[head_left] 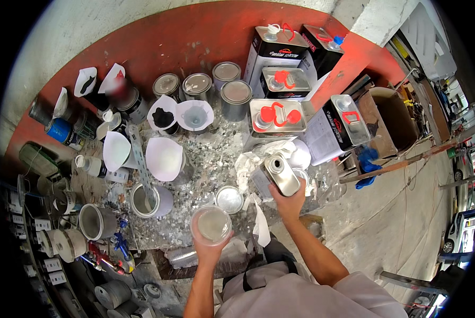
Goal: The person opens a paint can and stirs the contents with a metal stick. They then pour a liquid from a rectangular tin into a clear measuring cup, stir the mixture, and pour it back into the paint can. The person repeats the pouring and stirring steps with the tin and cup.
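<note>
Directions are clock positions from the view centre unless another reference is given. The left hand (211, 253) is near 7 o'clock, fingers curled partway around a clear plastic cup (211, 223); most fingertips are hidden by the cup. A pale area shows inside; whether it is liquid or the cup's base cannot be told.

The right hand (290, 202) is near 4 o'clock, thumb and fingers spread to the width of a small metal can (282, 172) and gripping its near end. The fingertips on the far side are partly concealed. The can's round mouth is uncovered; its contents are too dark to read. Whether it touches the workbench (208, 167) cannot be told.

The can partly covers a white rag (246, 168) at its 9 o'clock. A round metal lid (229, 200) lies at the cup's 1 o'clock. At the cup's 10 o'clock, an open tin (166, 202) hides the lower end of a perforated strip (138, 153). A patch near 10 o'clock is blurred. The shelf (33, 254) near 8 o'clock is cut off by the dark rim.
</note>
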Demonstrator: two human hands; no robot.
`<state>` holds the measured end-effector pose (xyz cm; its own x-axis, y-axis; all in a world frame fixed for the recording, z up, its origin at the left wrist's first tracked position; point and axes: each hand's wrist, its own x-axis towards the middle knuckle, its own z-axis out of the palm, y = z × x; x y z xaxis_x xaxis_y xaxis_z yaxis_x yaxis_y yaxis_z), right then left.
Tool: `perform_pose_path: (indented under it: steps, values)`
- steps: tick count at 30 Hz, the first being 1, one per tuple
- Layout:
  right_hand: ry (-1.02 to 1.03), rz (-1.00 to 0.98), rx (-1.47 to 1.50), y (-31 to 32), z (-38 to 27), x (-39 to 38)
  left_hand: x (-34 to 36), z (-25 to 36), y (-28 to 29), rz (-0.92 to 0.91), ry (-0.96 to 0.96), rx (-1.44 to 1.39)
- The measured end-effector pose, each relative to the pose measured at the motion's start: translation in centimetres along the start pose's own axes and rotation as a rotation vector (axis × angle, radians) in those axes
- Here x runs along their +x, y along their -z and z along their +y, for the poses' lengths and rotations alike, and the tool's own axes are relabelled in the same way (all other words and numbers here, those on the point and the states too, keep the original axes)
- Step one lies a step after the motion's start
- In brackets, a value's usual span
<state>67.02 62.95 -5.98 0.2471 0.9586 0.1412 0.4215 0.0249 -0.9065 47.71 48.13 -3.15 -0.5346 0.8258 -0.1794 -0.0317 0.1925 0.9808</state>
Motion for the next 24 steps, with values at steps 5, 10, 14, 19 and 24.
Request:
perform_pose_path:
  steps: [5, 10, 14, 19, 24]
  values:
    - [0.049, -0.316, -0.077, 2.6, 0.2, 1.1, -0.4, -1.3, -0.1, 0.021, -0.074, 0.033]
    - [0.024, -0.768, -0.051, 8.6, -2.3, 6.4, -1.3, 0.1, -0.4, 0.022, -0.043, -0.008]
    - [0.367, -0.594, -0.281, 8.1, -5.0, 14.5, -1.6, 0.5, 0.0, 0.038, -0.056, -0.014]
    - [0.598, -0.540, -0.590, 2.9, -8.6, 21.4, -2.0, 0.4, 0.6, 0.052, -0.115, 0.016]
    - [0.651, -0.605, -0.709, 1.8, -8.5, 24.0, -2.5, 0.8, 1.2, 0.053, -0.142, 0.060]
